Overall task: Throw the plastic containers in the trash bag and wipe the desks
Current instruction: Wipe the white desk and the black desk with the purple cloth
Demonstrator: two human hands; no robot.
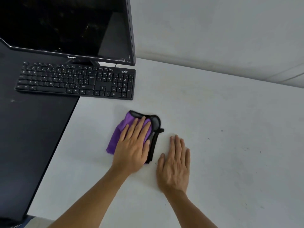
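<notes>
A purple cloth with a black edge (121,130) lies folded on the white desk (213,120), a little in front of the keyboard. My left hand (134,145) presses flat on the cloth with straight fingers. My right hand (175,163) rests flat on the bare desk just right of the cloth, fingers straight and together, apart from the cloth. No plastic container or trash bag shows in view.
A black keyboard (77,81) and a black monitor (65,25) stand at the back left, straddling the seam with a dark desk (29,137) on the left. Small dark specks mark the white desk at the right. A pale wall rises behind.
</notes>
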